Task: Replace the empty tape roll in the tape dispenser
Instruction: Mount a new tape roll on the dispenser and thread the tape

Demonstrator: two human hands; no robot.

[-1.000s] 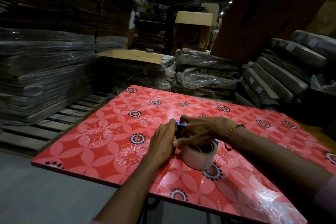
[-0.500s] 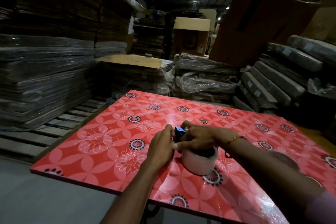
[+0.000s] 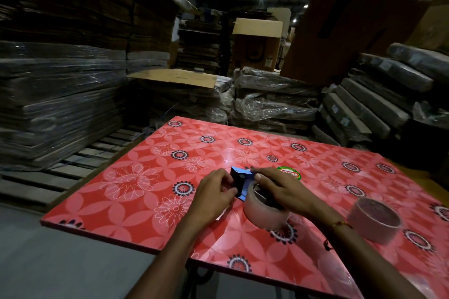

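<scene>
Dim warehouse stacks ring the red flowered desk (image 3: 145, 192), where at lower centre the left hand (image 3: 213, 195) pinches the blue tape dispenser (image 3: 239, 183) while the right hand (image 3: 279, 189) presses the mounted tape roll (image 3: 262, 213), so threading the tape seems next; another roll (image 3: 375, 222) lies lower right.

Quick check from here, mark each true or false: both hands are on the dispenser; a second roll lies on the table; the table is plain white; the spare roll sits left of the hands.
1. Both hands are at the dispenser. True: the left hand and right hand hold the blue dispenser.
2. A second roll lies on the table. True: spare roll.
3. The table is plain white. False: the table is red with flower patterns.
4. The spare roll sits left of the hands. False: it lies to their right.
</scene>
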